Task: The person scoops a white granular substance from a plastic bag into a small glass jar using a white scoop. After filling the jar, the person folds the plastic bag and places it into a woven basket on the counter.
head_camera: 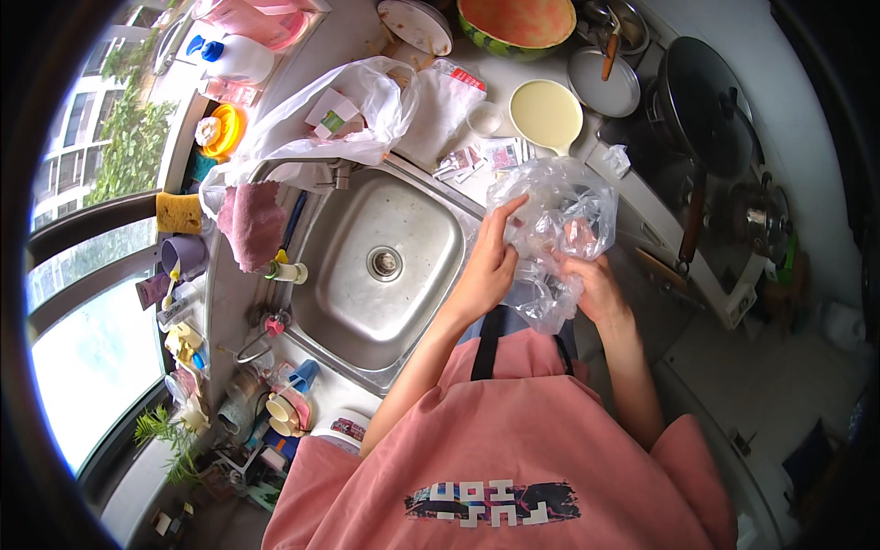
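Note:
A crumpled clear plastic bag (553, 199) is held up in front of my body, between the sink and the stove side. My left hand (489, 265) has the bag's left side, its index finger stretched along the plastic and some fingertips hidden. Lower on the right side, my right hand (597, 287) pinches gathered plastic. Something reddish shows through the film, but I cannot tell what it is. Left of my hands lies a stainless steel sink (364, 302) with a drain strainer (384, 264).
Behind the bag stand a pale yellow pan (546, 113), small printed packets (505, 152) and a hollowed watermelon half (517, 27). A lidded wok (708, 110) is on the stove at right. A pink cloth (249, 223) hangs over the faucet beside a white plastic bag (289, 113).

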The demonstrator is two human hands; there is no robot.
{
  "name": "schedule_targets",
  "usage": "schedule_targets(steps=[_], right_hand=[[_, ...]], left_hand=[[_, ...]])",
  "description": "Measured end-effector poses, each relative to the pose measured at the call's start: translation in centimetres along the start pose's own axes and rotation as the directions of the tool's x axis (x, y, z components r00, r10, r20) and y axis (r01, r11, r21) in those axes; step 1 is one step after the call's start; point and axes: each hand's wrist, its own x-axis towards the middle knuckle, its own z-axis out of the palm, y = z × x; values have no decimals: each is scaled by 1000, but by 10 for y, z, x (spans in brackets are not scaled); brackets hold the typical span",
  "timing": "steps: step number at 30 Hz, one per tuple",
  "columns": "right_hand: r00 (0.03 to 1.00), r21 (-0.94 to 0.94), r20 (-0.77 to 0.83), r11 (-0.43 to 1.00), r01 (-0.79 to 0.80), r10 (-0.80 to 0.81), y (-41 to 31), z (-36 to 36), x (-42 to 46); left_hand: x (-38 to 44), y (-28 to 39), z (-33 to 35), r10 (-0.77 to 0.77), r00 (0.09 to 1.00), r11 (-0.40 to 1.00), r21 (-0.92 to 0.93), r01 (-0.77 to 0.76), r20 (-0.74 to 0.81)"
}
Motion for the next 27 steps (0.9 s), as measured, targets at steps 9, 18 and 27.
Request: schedule_targets(steps=[9,18,27], right_hand=[[996,127,-73,991,-33,43,-12,-10,-30],[989,145,-149,989,21,1,-16,5,-29],[972,130,-224,986,103,-72,12,10,21]], left_hand=[[5,13,19,-78,997,956,281,82,-25],[22,-12,29,-37,983,999,26,32,178],[17,-58,37,-279,931,806,-469,361,237]])
